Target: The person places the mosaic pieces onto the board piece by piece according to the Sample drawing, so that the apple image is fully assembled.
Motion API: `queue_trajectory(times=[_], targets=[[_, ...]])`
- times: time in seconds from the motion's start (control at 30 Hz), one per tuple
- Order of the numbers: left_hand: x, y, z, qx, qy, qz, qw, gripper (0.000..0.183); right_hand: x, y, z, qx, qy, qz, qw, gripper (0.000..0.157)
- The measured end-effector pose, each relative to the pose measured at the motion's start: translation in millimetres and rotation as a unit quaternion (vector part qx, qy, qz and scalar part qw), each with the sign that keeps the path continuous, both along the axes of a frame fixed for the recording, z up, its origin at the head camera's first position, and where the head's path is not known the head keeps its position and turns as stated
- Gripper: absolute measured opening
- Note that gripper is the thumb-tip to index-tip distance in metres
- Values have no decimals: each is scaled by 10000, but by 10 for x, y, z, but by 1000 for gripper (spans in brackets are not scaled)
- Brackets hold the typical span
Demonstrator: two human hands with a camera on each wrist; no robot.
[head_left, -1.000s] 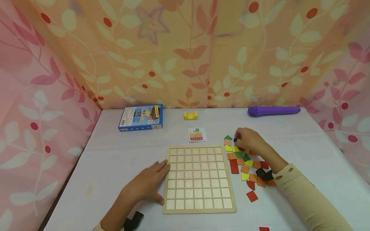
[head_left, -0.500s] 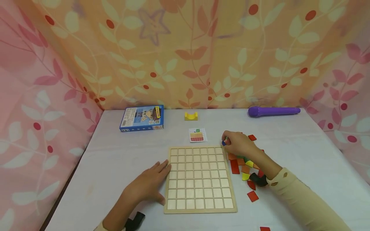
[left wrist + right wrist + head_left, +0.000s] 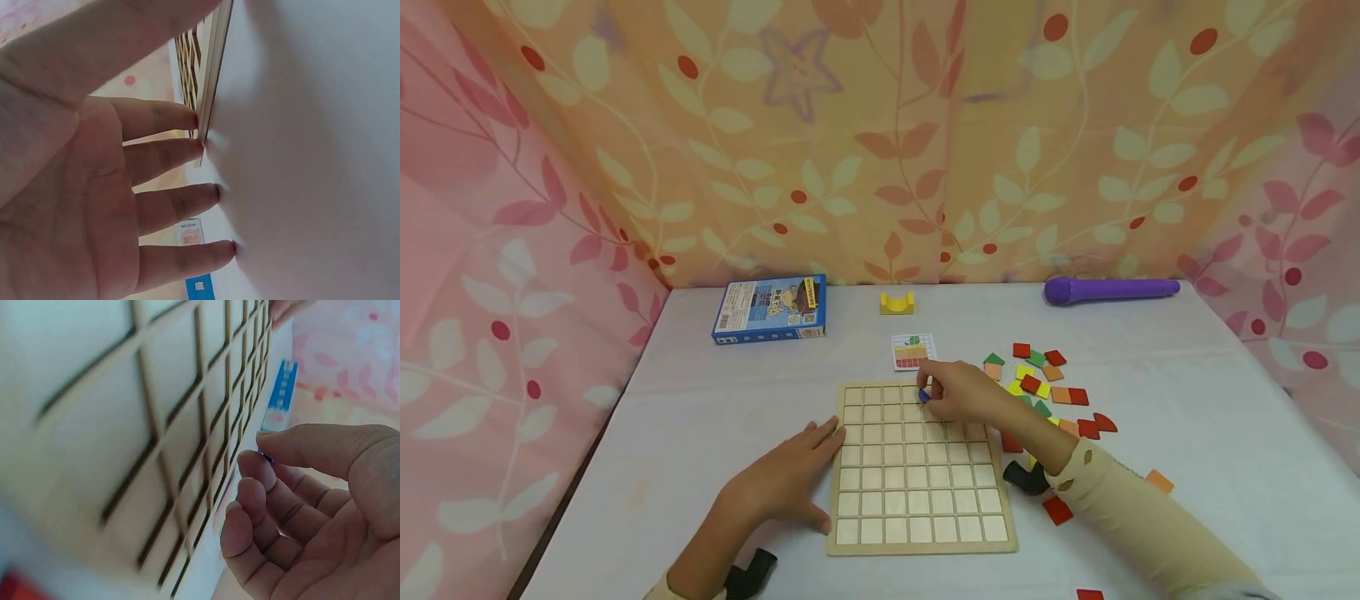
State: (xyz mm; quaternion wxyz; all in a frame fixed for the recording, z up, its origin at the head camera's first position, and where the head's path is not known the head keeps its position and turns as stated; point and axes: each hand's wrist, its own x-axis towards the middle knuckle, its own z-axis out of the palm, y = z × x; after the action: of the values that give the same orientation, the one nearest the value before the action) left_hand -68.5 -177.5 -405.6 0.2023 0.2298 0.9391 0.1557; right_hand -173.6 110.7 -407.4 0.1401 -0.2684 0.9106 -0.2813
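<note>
A wooden grid board (image 3: 895,479) lies flat on the white table, its square cells bare where they show. My right hand (image 3: 966,392) is over the board's far part and pinches a small blue tile (image 3: 924,396) between thumb and index finger. In the right wrist view only a sliver of that tile (image 3: 267,457) shows between the fingertips. My left hand (image 3: 782,479) rests at the board's left edge with its fingers spread; in the left wrist view two fingertips touch the board's side (image 3: 212,81) and the others touch the table. Just beyond the board lies a picture card (image 3: 910,352), partly behind my right hand.
Loose red, green, yellow and orange tiles (image 3: 1061,396) are scattered right of the board, some under my right forearm. A single red tile (image 3: 1090,594) lies at the front. Along the back stand a blue box (image 3: 770,308), a yellow holder (image 3: 897,303) and a purple microphone-shaped object (image 3: 1111,290).
My right hand has come left from the loose tiles to above the board, carrying the blue tile. The left hand has stayed at the board's edge.
</note>
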Motion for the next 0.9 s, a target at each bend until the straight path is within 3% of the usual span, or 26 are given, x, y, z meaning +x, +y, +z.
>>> queue_trajectory(times=[0.27,0.53,0.73,0.9], targets=[[-19,-19,1,7,-176,24,9998,115,78,-340,-79,103,-68,359,9993,19],[-33,-9,-17,42,-302,83,9995,115,67,-450,-136,94,-211,409,9989,21],[-39,-17,-31,61,-310,62,9995,116,57,-438,-137,7,-415,192,9990,17],[-26,-23,-15,76,-314,78,9994,117,59,-455,-157,18,-195,65,9998,12]])
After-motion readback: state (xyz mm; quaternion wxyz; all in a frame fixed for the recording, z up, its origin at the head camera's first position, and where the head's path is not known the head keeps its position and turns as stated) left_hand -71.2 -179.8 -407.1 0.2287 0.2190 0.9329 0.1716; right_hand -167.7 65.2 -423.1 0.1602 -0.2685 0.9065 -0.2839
